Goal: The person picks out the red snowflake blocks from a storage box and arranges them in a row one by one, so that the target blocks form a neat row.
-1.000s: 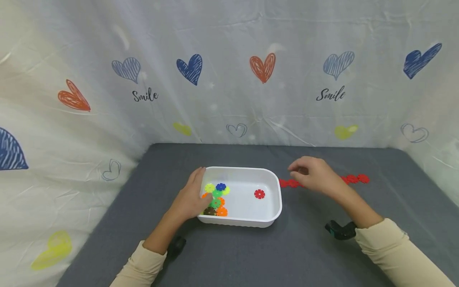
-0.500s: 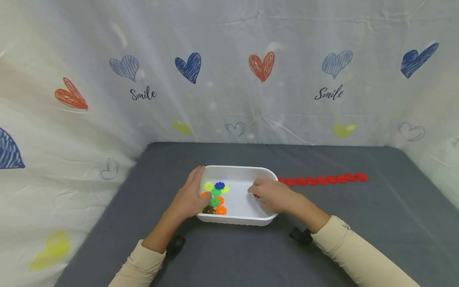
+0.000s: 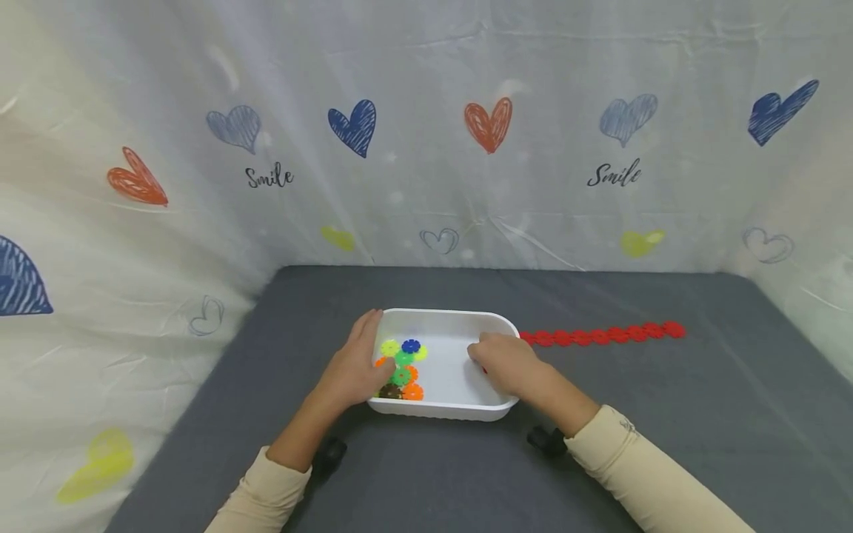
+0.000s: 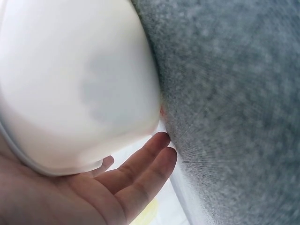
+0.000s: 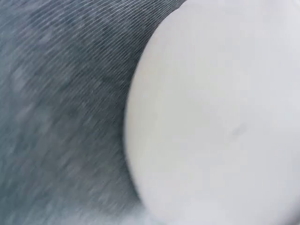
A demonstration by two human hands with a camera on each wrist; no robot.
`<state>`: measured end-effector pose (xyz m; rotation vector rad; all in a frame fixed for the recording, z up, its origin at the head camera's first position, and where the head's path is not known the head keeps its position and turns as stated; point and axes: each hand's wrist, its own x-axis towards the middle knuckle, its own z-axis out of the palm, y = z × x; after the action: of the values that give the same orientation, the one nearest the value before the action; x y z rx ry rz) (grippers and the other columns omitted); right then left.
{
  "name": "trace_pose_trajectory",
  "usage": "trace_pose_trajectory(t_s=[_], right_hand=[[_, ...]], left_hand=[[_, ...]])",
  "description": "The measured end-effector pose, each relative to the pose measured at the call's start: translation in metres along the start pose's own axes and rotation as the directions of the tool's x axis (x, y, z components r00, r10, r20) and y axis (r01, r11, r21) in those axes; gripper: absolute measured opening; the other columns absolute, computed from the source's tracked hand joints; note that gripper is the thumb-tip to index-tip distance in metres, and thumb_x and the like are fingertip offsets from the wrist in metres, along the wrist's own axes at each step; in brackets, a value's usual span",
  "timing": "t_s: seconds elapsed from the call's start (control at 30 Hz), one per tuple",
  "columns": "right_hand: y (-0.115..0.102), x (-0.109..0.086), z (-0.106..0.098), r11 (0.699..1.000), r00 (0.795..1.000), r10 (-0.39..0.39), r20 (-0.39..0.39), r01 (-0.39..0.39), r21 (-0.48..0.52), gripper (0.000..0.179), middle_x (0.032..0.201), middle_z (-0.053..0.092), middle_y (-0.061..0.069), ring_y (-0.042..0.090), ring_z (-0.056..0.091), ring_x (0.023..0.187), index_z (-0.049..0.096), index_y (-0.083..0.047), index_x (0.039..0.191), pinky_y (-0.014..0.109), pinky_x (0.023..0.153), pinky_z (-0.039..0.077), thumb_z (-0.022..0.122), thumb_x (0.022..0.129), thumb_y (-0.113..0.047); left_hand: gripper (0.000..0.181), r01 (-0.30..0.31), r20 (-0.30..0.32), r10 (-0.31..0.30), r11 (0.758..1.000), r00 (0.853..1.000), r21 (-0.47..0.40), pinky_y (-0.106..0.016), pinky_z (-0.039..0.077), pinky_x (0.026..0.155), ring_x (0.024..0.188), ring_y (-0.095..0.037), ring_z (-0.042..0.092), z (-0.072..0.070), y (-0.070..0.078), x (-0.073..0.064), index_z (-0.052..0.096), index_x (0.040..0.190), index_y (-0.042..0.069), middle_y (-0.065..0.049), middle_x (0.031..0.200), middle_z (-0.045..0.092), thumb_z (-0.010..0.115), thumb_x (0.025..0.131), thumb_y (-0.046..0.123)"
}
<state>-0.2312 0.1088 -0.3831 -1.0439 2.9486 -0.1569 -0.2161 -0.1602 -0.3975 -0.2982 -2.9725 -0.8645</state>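
A white plastic tray (image 3: 443, 406) stands on the grey cloth. My left hand (image 3: 353, 368) grips its left end, thumb inside over the rim and fingers along the outside; the left wrist view shows those fingers (image 4: 149, 164) beside the outer wall. Inside, near the left end, lie several notched plastic discs (image 3: 403, 374) in green, yellow, orange, blue and brown. My right hand (image 3: 506, 363) reaches over the right side into the tray, its fingers curled at a red notched disc (image 3: 485, 370) that they mostly cover. In the right wrist view only the tray's outer wall shows, not the hand.
A row of several red notched discs (image 3: 600, 337) runs right from behind the tray's right end. A white curtain (image 3: 426, 185) printed with hearts hangs behind the table (image 3: 666, 400). Dark wrist cameras sit under both forearms.
My right hand has come from above the red row, leftward and down into the tray, to the lone red disc, then shifted slightly right. The left hand keeps its grip on the tray.
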Motion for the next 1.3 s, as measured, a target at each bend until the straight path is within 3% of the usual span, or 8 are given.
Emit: trace_pose_trajectory(t_s=[0.17, 0.43, 0.5, 0.67, 0.83, 1.13, 1.3], right_hand=[[-0.005, 0.004, -0.003, 0.998, 0.997, 0.062, 0.042, -0.061, -0.016, 0.016, 0.074, 0.053, 0.007, 0.024, 0.054, 0.072, 0.06, -0.006, 0.085, 0.041, 0.057, 0.051, 0.072, 0.084, 0.003], [-0.003, 0.007, -0.01, 0.997, 0.989, 0.045, 0.138, -0.053, 0.056, 0.027, 0.071, 0.051, -0.001, 0.017, 0.048, 0.068, 0.054, -0.011, 0.074, 0.032, 0.056, 0.046, 0.079, 0.074, 0.001], [-0.001, 0.007, -0.009, 0.994, 0.992, 0.049, 0.118, -0.06, 0.093, 0.025, 0.07, 0.05, -0.003, 0.015, 0.048, 0.068, 0.057, -0.012, 0.073, 0.031, 0.057, 0.046, 0.079, 0.075, 0.0], [0.003, 0.003, 0.0, 0.975, 0.998, 0.057, -0.025, -0.05, 0.215, 0.023, 0.071, 0.052, -0.008, 0.011, 0.049, 0.068, 0.063, -0.018, 0.073, 0.03, 0.058, 0.044, 0.078, 0.081, -0.003], [0.005, -0.001, 0.007, 0.97, 0.988, 0.023, -0.156, 0.016, 0.241, 0.018, 0.072, 0.056, -0.013, 0.007, 0.05, 0.068, 0.069, -0.021, 0.078, 0.028, 0.059, 0.044, 0.078, 0.083, -0.005], [0.008, -0.001, 0.009, 0.951, 0.967, 0.008, -0.256, 0.072, 0.301, 0.016, 0.071, 0.061, -0.012, 0.007, 0.052, 0.067, 0.072, -0.016, 0.08, 0.027, 0.062, 0.047, 0.076, 0.081, 0.0], [0.014, -0.002, 0.007, 0.889, 0.968, 0.028, -0.249, 0.09, 0.45, 0.015, 0.074, 0.066, -0.011, 0.006, 0.056, 0.07, 0.076, -0.013, 0.081, 0.027, 0.066, 0.051, 0.078, 0.082, 0.001]], left_hand=[[0.082, -0.013, -0.002, 0.013, 1.0, 1.0, -0.007, -0.06, 0.043, 0.098, 0.122, -0.038, 0.05, 0.0, -0.001, 0.0, 0.019, 0.16, 0.008, -0.012, 0.163, 0.017, 0.06, 0.09, 0.022], [0.082, 0.004, -0.005, -0.004, 1.0, 1.0, 0.003, -0.06, 0.042, 0.1, 0.125, -0.038, 0.05, 0.0, 0.0, -0.001, 0.02, 0.16, 0.009, -0.012, 0.163, 0.018, 0.061, 0.09, 0.022], [0.082, 0.002, -0.003, -0.002, 1.0, 1.0, 0.003, -0.06, 0.042, 0.1, 0.125, -0.038, 0.05, 0.0, 0.0, -0.001, 0.02, 0.16, 0.009, -0.012, 0.163, 0.018, 0.061, 0.09, 0.022], [0.083, -0.002, -0.003, 0.002, 1.0, 1.0, 0.0, -0.06, 0.042, 0.101, 0.125, -0.038, 0.049, 0.0, -0.001, 0.0, 0.019, 0.16, 0.008, -0.012, 0.163, 0.018, 0.061, 0.089, 0.022], [0.084, -0.004, -0.007, 0.004, 1.0, 1.0, 0.002, -0.06, 0.042, 0.101, 0.125, -0.038, 0.049, 0.0, -0.002, -0.001, 0.019, 0.16, 0.009, -0.012, 0.163, 0.018, 0.062, 0.089, 0.023], [0.084, -0.012, -0.008, 0.012, 1.0, 1.0, 0.009, -0.06, 0.043, 0.098, 0.122, -0.039, 0.051, 0.0, -0.003, -0.001, 0.019, 0.16, 0.008, -0.012, 0.163, 0.018, 0.061, 0.089, 0.024], [0.083, -0.02, -0.013, 0.02, 1.0, 1.0, 0.011, -0.06, 0.043, 0.098, 0.124, -0.039, 0.051, 0.001, -0.003, 0.0, 0.02, 0.159, 0.008, -0.013, 0.163, 0.019, 0.061, 0.089, 0.023]])
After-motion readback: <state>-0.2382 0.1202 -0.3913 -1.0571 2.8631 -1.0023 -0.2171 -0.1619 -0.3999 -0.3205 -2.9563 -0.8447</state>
